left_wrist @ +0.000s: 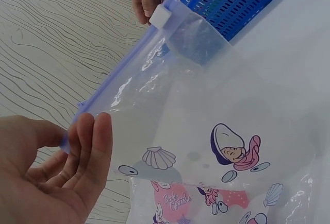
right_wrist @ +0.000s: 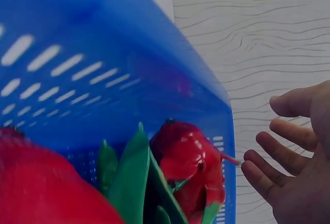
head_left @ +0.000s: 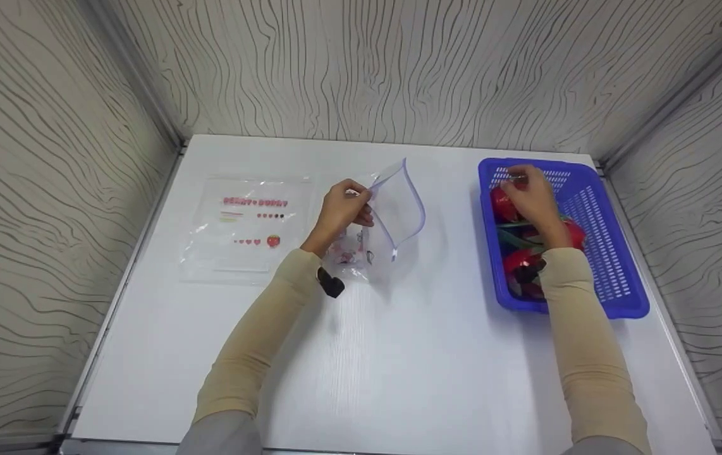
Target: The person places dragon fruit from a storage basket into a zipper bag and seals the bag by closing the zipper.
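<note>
My left hand (head_left: 343,207) pinches the purple zip edge of a clear zip bag (left_wrist: 170,95) between thumb and fingers. Its mouth gapes to the right in the head view; a white slider (left_wrist: 160,16) sits on the zip. Shells and cartoon figures are printed on the bag. My right hand (head_left: 533,197) hovers by the far left part of a blue plastic basket (head_left: 636,306), fingers loosely bent and nothing between them in the right wrist view. Inside the basket lie glossy red fruit-like things (right_wrist: 188,162) with green leaves (right_wrist: 131,177).
A second clear bag (head_left: 203,227), printed with red lettering and hearts, lies flat on the white table (head_left: 361,379) at the left. Another printed clear piece (head_left: 345,253) is under my left hand. Wood-patterned panels (head_left: 348,69) enclose the table at the back and sides.
</note>
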The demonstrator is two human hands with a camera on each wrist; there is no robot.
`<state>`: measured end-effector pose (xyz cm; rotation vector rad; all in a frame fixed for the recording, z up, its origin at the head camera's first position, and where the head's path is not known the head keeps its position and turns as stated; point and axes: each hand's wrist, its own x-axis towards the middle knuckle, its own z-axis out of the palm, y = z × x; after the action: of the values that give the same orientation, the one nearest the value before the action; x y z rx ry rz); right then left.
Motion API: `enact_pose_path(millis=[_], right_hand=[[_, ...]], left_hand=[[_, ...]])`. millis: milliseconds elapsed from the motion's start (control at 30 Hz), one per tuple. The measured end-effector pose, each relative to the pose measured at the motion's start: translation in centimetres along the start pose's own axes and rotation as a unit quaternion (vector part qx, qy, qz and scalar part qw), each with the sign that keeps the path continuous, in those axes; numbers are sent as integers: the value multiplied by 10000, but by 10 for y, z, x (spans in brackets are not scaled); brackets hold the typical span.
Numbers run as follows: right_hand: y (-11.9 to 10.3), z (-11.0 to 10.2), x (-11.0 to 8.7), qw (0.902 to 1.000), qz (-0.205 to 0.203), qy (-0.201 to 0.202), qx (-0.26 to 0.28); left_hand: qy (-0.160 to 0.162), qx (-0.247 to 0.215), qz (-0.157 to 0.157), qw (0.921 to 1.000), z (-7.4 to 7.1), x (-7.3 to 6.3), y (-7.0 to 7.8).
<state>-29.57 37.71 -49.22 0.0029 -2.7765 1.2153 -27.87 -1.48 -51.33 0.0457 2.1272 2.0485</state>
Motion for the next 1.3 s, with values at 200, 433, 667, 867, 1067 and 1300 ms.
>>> enact_pose_path(millis=[200,433,667,867,1067,1300], right_hand=[[10,-5,4,9998,-19,-198,-53],[18,-10,7,9991,-147,-301,-243],[28,-11,9,9978,-66,-418,-517],[33,-12,10,9968,-90,-441,-665],[39,-14,10,9942,18,-531,-932],[44,-16,9,9917,10,-639,-1119]], left_hand=[[46,-10,-21,10000,0,0,0],[87,119,-132,9998,-1,0,1],[107,125,-179,9997,-1,0,1],[102,9,-109,9999,-1,0,0],[127,184,-171,9996,-2,0,1],[135,253,-194,9994,-2,0,0]])
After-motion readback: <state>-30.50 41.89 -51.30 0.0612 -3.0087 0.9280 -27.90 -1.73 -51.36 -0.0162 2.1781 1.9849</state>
